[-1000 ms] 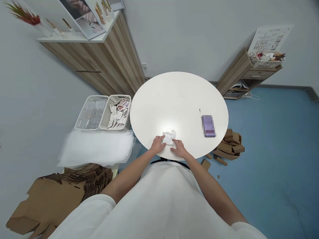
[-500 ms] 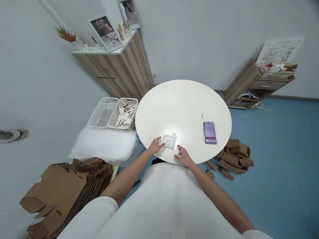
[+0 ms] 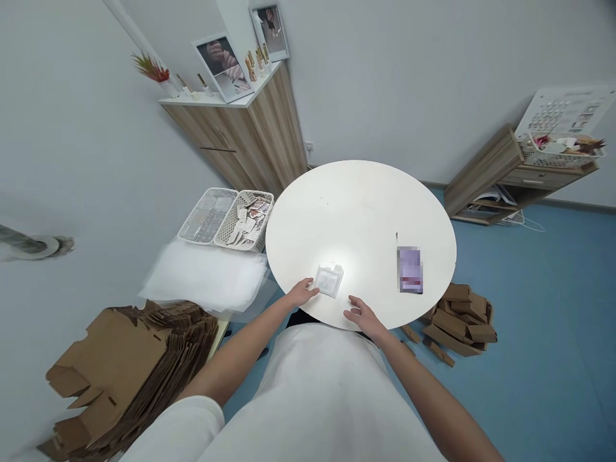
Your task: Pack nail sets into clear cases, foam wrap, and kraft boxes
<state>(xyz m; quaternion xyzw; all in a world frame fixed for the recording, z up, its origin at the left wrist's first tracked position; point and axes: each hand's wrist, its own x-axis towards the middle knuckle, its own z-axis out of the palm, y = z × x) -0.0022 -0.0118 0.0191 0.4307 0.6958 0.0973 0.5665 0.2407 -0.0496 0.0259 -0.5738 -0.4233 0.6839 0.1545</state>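
A small white, translucent packet (image 3: 328, 280) lies flat near the front edge of the round white table (image 3: 356, 205). My left hand (image 3: 302, 292) is at the packet's left side, fingers apart, the fingertips close to its edge; whether they touch it I cannot tell. To the right of the packet, my right hand (image 3: 362, 314) hovers by the table's front edge with its fingers spread and nothing in it. A purple, blurred-out flat object (image 3: 410, 270) rests on the right part of the table.
Left of the table are a basket of small printed cards (image 3: 248, 221), a bin of clear packets (image 3: 206, 215), a pile of white sheets (image 3: 206, 276) and flattened cardboard boxes (image 3: 110, 359). Folded brown boxes (image 3: 462, 321) are on the floor at right. A wooden cabinet (image 3: 269, 122) stands behind.
The camera view has shifted slightly. My right hand is a little farther from the packet. The packet remains lying on the table.
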